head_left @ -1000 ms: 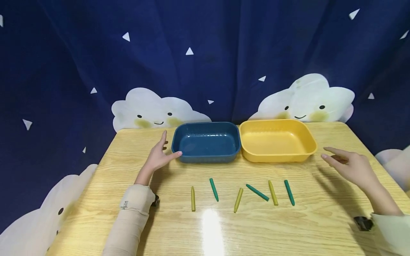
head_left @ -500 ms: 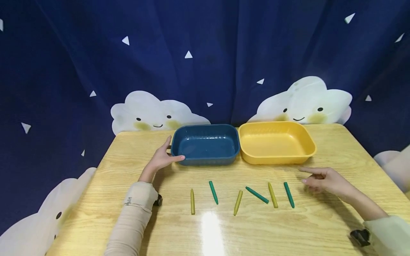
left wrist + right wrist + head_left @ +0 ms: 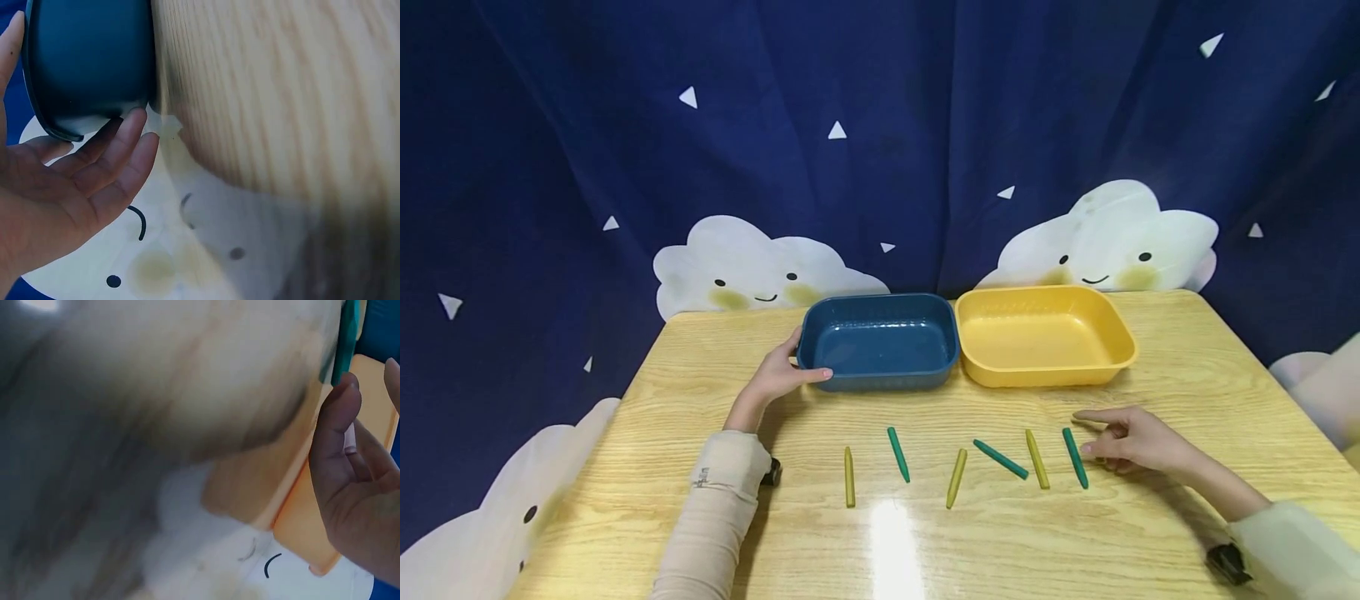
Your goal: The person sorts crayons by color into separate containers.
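Note:
My left hand [image 3: 780, 372] is at the left end of the dark blue tray [image 3: 880, 382], its thumb on the near rim and its fingers along the end wall. In the left wrist view the fingers [image 3: 128, 134] spread fairly straight beside the blue tray [image 3: 94, 56]. My right hand [image 3: 1138, 440] hovers beside the rightmost green crayon [image 3: 1075, 457], index finger extended, thumb tip right at the crayon's side. The right wrist view shows this green crayon [image 3: 345, 344] just beyond the fingertips. The other crayons, yellow [image 3: 1037, 459] and green [image 3: 1001, 459], lie in a loose row.
A yellow tray [image 3: 1045, 377] stands against the blue one at the back of the wooden table [image 3: 1000, 550]. More crayons lie to the left, one green [image 3: 898, 455] and one yellow [image 3: 849, 477]. A blue cloud-print curtain [image 3: 880, 183] hangs behind.
My right hand has moved left and toward me, from beside the yellow tray to the rightmost green crayon. My left hand has closed in on the blue tray's end. The crayons stay put.

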A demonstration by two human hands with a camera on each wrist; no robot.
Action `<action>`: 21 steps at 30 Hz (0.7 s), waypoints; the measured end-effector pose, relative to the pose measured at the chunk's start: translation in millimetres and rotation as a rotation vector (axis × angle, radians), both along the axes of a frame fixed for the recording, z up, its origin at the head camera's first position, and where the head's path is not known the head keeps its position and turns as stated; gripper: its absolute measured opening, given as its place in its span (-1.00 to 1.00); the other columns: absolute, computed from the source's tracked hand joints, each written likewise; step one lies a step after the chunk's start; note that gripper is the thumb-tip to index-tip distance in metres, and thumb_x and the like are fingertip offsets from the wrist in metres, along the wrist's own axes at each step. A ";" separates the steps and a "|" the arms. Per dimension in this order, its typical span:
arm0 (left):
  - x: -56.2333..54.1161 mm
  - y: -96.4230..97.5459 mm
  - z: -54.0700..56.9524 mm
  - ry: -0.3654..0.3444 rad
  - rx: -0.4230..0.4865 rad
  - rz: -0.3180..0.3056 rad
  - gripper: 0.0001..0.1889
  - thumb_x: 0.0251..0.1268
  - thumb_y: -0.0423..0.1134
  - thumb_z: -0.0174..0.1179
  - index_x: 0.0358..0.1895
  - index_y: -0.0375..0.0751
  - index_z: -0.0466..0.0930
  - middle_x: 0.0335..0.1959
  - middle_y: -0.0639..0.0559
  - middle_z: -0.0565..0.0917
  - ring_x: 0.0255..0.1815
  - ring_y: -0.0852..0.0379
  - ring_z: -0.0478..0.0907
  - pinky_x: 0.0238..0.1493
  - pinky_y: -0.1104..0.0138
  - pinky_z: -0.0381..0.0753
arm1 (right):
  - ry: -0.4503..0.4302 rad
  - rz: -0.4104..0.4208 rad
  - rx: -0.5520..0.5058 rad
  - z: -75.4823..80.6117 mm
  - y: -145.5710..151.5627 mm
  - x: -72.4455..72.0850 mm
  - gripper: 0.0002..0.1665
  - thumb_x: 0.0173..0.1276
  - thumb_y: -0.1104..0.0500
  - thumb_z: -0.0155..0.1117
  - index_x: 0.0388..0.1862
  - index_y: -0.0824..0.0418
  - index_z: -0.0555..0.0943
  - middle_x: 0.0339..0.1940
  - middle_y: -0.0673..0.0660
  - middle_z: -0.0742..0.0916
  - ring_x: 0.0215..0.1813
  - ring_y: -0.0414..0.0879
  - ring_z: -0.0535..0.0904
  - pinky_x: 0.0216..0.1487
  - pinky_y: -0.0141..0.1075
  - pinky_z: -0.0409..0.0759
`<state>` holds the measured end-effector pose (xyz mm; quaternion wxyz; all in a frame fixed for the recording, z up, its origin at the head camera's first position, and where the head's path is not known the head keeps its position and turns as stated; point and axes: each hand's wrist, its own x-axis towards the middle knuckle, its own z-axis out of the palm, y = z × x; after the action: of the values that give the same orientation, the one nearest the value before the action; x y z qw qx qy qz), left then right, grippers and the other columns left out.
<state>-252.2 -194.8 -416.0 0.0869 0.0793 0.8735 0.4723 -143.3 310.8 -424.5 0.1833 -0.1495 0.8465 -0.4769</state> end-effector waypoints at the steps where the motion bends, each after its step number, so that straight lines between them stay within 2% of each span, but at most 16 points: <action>1: 0.0 0.0 -0.3 -0.001 0.006 0.001 0.08 -0.06 -0.09 0.40 0.45 -0.14 -0.19 0.21 -0.29 0.28 0.14 -0.13 0.31 0.02 0.10 0.43 | 0.001 0.008 0.002 -0.7 -1.7 0.1 -0.25 0.22 0.18 0.27 0.23 0.60 0.23 -0.68 0.10 0.56 -0.65 -0.20 0.42 -0.68 -0.32 0.44; 8: -1.0 -1.5 -2.2 -0.010 0.002 0.008 0.11 -0.07 -0.05 0.40 0.45 -0.16 -0.23 0.26 -0.29 0.23 0.22 -0.13 0.22 0.06 0.08 0.39 | 0.028 -0.009 0.061 -4.5 -10.9 -1.0 -0.28 0.17 0.12 0.31 0.16 0.58 0.35 -0.72 0.08 0.51 -0.68 -0.20 0.38 -0.70 -0.36 0.37; 12: -2.0 -2.9 -3.2 -0.013 -0.015 0.019 0.12 -0.08 -0.04 0.40 0.44 -0.18 -0.24 0.27 -0.29 0.23 0.23 -0.13 0.22 0.07 0.09 0.39 | 0.095 -0.042 0.151 -5.9 -17.3 -2.5 -0.32 0.12 0.06 0.36 0.07 0.52 0.46 -0.72 0.05 0.52 -0.68 -0.19 0.42 -0.68 -0.36 0.39; 17: -2.1 -3.0 -3.0 -0.007 -0.019 0.013 0.12 -0.07 -0.05 0.40 0.44 -0.18 -0.24 0.26 -0.29 0.24 0.21 -0.13 0.24 0.06 0.09 0.40 | 0.179 -0.062 0.256 -5.6 -26.1 -3.5 -0.57 0.09 0.04 0.38 -0.20 0.34 0.56 -0.74 0.01 0.53 -0.70 -0.16 0.46 -0.67 -0.34 0.42; 21: -0.4 -1.0 -1.7 -0.019 -0.016 0.021 0.13 -0.09 -0.04 0.41 0.44 -0.19 -0.24 0.29 -0.28 0.21 0.22 -0.13 0.23 0.06 0.09 0.40 | 0.136 -0.078 0.257 -4.5 -28.6 -4.1 -0.75 0.09 0.19 0.36 -0.33 0.30 0.53 -0.76 0.04 0.54 -0.70 -0.12 0.47 -0.67 -0.31 0.45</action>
<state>-252.5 -195.8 -417.7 0.0909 0.0651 0.8772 0.4670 -147.4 282.2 -429.0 0.1243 -0.1237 0.9163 -0.3600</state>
